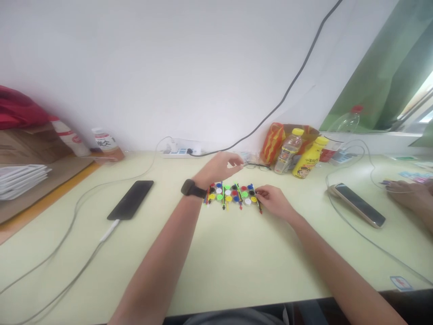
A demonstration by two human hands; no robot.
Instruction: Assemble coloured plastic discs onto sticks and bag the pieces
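Several small round pieces [234, 193] in red, blue, yellow, green, white and black lie in rows on the table. Thin coloured sticks [223, 198] with arrow-like ends lie between the rows. My left hand [219, 168], with a dark watch on its wrist, hovers just beyond the rows. Its thumb and index finger curl together in a pinch; anything between them is too small to make out. At the right end of the rows, my right hand [274, 201] rests with bent fingers closed on a dark stick [260, 206] with a red tip.
Behind my hands lie eyeglasses [257, 166] and a power strip [179, 153]. Drink bottles [288, 151] and a red-yellow bag [272, 143] stand back right. Phones [131, 200] with cables lie on both sides. Another person's hand [407, 194] is at far right.
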